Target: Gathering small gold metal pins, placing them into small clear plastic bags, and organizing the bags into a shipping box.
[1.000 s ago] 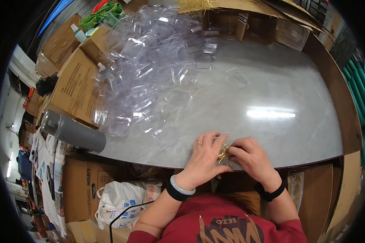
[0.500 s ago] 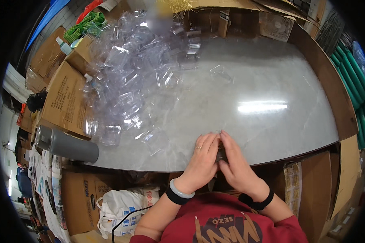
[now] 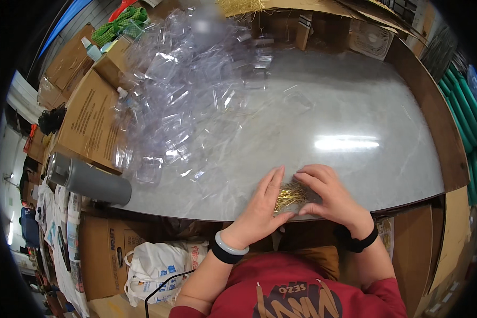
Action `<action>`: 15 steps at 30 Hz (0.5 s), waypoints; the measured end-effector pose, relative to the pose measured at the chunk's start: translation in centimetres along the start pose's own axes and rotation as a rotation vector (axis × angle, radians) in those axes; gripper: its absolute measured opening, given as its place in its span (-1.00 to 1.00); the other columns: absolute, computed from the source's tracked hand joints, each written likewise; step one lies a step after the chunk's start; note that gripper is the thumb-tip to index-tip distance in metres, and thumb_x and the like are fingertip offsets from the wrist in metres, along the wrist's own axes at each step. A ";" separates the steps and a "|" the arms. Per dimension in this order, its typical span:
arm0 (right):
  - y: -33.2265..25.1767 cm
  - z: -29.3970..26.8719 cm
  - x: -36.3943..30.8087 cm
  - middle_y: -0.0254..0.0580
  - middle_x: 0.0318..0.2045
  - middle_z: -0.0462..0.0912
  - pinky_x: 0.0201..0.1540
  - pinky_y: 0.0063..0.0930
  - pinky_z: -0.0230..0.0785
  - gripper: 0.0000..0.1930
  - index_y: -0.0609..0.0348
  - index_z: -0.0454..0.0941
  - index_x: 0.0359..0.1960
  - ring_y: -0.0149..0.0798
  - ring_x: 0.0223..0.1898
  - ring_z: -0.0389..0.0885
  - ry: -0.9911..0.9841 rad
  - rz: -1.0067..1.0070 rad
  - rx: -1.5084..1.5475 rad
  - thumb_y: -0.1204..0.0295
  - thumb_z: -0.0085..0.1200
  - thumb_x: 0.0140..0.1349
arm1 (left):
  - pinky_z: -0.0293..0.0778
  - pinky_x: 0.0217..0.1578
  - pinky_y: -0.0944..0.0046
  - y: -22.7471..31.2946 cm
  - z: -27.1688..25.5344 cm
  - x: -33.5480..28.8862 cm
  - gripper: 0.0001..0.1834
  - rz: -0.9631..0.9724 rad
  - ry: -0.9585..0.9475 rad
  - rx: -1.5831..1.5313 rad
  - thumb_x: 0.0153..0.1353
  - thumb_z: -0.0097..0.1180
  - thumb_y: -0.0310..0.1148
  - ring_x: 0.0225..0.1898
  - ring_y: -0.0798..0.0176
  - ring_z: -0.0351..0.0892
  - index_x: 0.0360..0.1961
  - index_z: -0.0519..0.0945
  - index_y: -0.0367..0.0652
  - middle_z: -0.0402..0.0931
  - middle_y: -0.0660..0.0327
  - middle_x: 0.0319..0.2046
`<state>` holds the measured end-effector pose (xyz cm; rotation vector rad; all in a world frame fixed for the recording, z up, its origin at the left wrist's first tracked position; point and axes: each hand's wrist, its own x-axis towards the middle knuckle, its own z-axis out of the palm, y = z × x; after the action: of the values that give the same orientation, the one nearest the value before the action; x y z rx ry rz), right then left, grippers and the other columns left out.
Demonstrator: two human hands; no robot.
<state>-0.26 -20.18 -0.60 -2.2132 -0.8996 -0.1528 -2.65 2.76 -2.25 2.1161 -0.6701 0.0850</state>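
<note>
A loose bundle of thin, short golden wire-like strands [image 3: 290, 197] lies at the table's near edge, between my two hands. Along its left side, my left hand [image 3: 263, 199] has its fingers stretched forward and its thumb pointing toward the other hand. On the right, my right hand [image 3: 329, 195] arches over that end with spread, bent fingers, its thumb low near the left thumb. Both hands flank the strands closely, neither closed around them. Whether the fingertips press on them I cannot tell. Part of the right end is hidden under the right fingers.
A large heap of clear plastic boxes [image 3: 180, 100] covers the left of the grey table [image 3: 350, 111]. A grey bottle [image 3: 90, 180] lies at the near left edge. Cardboard walls [image 3: 426, 100] border the table; a white fan [image 3: 371, 40] stands at the far right.
My hands, pressed together before, have moved apart. The golden strands, mostly hidden earlier, now show between them. The view has shifted slightly.
</note>
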 end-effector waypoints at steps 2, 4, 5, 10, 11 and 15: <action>-0.4 -0.3 -0.1 -0.18 0.10 0.55 0.28 -0.08 0.21 -0.33 0.11 0.49 0.19 -0.02 0.22 0.43 -0.024 -0.014 -0.044 0.25 0.41 0.00 | 0.27 0.33 -0.01 0.1 -0.9 -0.1 0.05 0.002 0.015 0.055 0.03 0.46 -0.37 0.36 -0.21 0.24 0.48 0.11 -0.29 0.24 -0.13 0.33; -0.3 -0.2 0.0 -0.19 0.08 0.57 0.26 -0.09 0.22 -0.37 0.10 0.52 0.16 -0.03 0.20 0.44 -0.047 -0.030 -0.088 0.27 0.41 0.00 | 0.34 0.23 0.00 0.2 -1.9 0.2 -0.07 0.064 -0.047 0.280 -0.03 0.50 -0.31 0.25 -0.20 0.33 0.37 0.31 -0.30 0.32 -0.07 0.28; -0.2 -0.1 0.2 -0.21 0.08 0.58 0.24 -0.11 0.25 -0.40 0.11 0.53 0.14 -0.04 0.19 0.45 -0.070 -0.041 -0.101 0.29 0.39 0.01 | 0.34 0.23 0.00 0.3 -2.1 0.3 -0.07 0.059 -0.048 0.280 -0.03 0.50 -0.31 0.25 -0.20 0.33 0.37 0.31 -0.30 0.32 -0.07 0.28; 0.3 1.1 0.4 -0.23 0.10 0.59 0.21 -0.14 0.31 -0.48 0.11 0.57 0.10 -0.03 0.16 0.46 -0.086 -0.014 -0.089 0.35 0.36 0.06 | 0.43 0.02 -0.01 1.2 -2.0 0.3 -0.34 -0.054 -0.030 0.271 0.01 0.46 -0.34 0.01 -0.12 0.44 0.16 0.53 -0.28 0.49 0.01 -0.02; 0.2 1.4 0.3 -0.19 0.12 0.57 0.22 -0.14 0.32 -0.47 0.13 0.55 0.12 -0.01 0.18 0.46 -0.060 -0.009 -0.085 0.35 0.35 0.06 | 0.43 0.02 -0.01 1.3 -1.7 0.2 -0.34 -0.059 -0.028 0.272 0.01 0.46 -0.34 0.01 -0.12 0.44 0.16 0.53 -0.28 0.49 0.01 -0.02; -1.4 2.0 0.4 -0.05 0.17 0.50 0.30 -0.09 0.30 -0.41 0.22 0.46 0.17 0.08 0.23 0.43 -0.013 -0.002 -0.182 0.37 0.35 0.08 | 0.48 -0.06 0.01 1.7 -0.3 0.1 -0.38 -0.172 0.076 0.272 0.07 0.40 -0.41 -0.09 -0.13 0.52 0.18 0.50 -0.32 0.51 -0.01 -0.12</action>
<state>-1.19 -17.90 -1.09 -2.3838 -0.9269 -0.2298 -3.33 2.12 -0.75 2.4100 -0.4491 0.1696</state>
